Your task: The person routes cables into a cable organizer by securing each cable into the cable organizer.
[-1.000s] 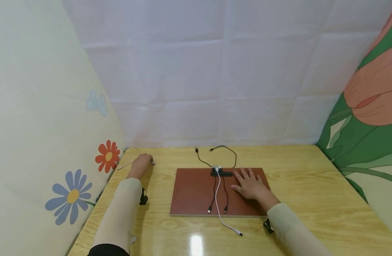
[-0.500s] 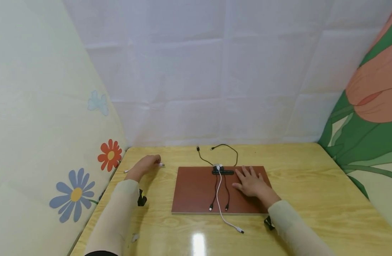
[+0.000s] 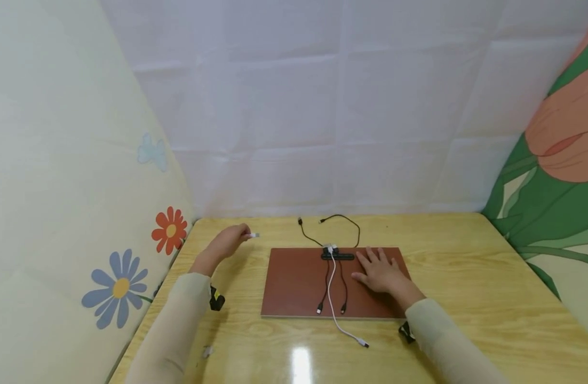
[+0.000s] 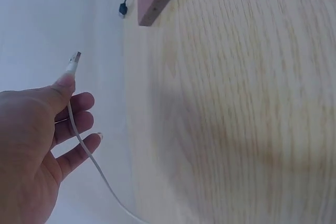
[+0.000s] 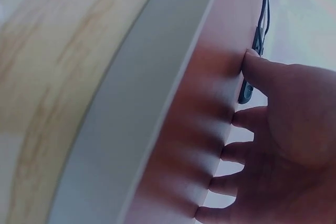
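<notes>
My left hand (image 3: 227, 242) pinches a white USB cable (image 4: 72, 66) just behind its metal plug, between thumb and fingers, raised over the table's back left. The cable's thin cord (image 4: 100, 169) trails down from the palm. My right hand (image 3: 381, 272) is spread on the right part of a reddish-brown board (image 3: 289, 282), fingertips touching its surface. Beside its thumb, a black cable holder strip (image 3: 344, 257) lies along the board's far edge. Black cables (image 3: 346, 293) and a white cable (image 3: 330, 290) run from the strip over the board; the white one reaches past the front edge.
Two black cable ends (image 3: 301, 221) lie on the wooden table (image 3: 467, 277) behind the board. A small whitish scrap (image 3: 207, 352) is near the left forearm. A white backdrop (image 3: 294, 133) stands along the rear, with flower-printed sheets (image 3: 49, 160) at both sides.
My left hand has moved right and lifted, bringing the white USB cable's plug nearer the board. My right hand stays spread on the board. The head view has shifted slightly.
</notes>
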A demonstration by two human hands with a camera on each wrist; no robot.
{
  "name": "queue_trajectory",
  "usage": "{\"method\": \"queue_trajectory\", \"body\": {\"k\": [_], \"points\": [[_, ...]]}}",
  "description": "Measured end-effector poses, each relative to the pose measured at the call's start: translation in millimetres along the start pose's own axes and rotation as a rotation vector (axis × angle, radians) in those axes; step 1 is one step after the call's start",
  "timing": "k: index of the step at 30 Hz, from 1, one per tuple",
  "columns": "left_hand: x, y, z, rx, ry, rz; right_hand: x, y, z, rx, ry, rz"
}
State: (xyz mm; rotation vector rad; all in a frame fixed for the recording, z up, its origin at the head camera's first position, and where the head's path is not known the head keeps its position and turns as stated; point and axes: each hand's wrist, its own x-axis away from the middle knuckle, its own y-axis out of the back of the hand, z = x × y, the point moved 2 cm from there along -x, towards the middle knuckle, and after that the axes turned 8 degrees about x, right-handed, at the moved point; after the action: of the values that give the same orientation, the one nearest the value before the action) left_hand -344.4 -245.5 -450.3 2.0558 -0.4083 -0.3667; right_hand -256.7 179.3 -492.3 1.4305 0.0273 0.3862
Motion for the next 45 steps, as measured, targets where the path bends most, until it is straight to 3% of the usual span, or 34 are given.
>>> {"method": "queue_trajectory", "body": {"k": [7,13,29,45], "points": [[4.5,1.0,-18.3,0.107,0.013,-0.025,0,-1,0,-0.019,-0.013,0.002],[10.5,-4.4,-38.0,0.112,-0.008,-0.112,3,-2,2,-0.024,-0.002,-0.006],[22.9,-14.5,-77.7,0.299,-0.009,-0.253,3,5,5,-0.041,-0.008,-0.034],[32.2,-32.0,-132.1,0.482,-0.041,-0.263,-3,16,26,-0.104,0.024,-0.224]]}}
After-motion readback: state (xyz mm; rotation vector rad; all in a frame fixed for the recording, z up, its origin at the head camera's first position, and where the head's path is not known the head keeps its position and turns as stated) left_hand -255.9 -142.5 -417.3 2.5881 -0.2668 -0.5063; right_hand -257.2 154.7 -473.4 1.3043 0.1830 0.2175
